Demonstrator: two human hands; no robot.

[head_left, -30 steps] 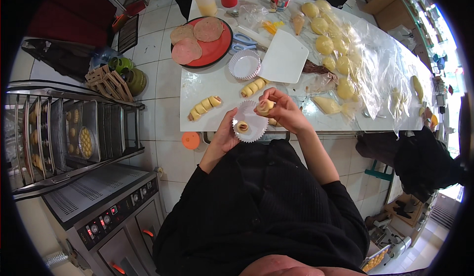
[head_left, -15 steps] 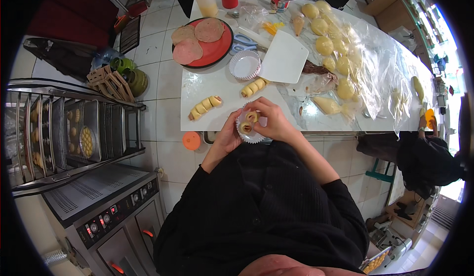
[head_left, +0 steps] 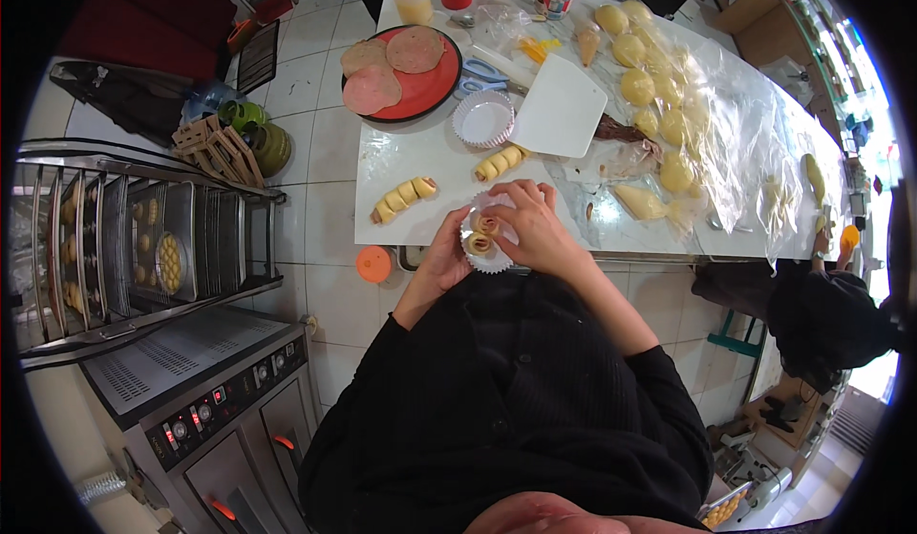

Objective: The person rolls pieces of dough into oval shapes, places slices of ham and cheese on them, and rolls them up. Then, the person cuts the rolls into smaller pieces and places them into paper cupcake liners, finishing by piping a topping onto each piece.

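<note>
Close to my body, at the table's front edge, my left hand (head_left: 445,253) is closed on the side of a white fluted paper baking cup (head_left: 493,266). Inside the cup stand small rolled dough pieces (head_left: 480,244), their spiral cut ends with a pink filling facing up. Over the cup's far right side, the fingers of my right hand (head_left: 540,227) are closed on one of the dough pieces; the fingertips partly hide it. Two scored dough rolls lie just beyond: one to the left (head_left: 403,200), a shorter one (head_left: 501,162) straight ahead.
A red plate (head_left: 427,95) with round meat slices stands at the far left, near an unused paper cup (head_left: 483,119), blue-handled scissors (head_left: 483,74) and a white scraper (head_left: 562,109). Dough balls (head_left: 638,87) under plastic fill the right. An oven (head_left: 191,372) and tray rack (head_left: 143,247) stand left.
The whole view has shifted slightly. My right fingers have moved a little over the dough pieces in the cup, which sit closer together. My left hand keeps its hold on the cup.
</note>
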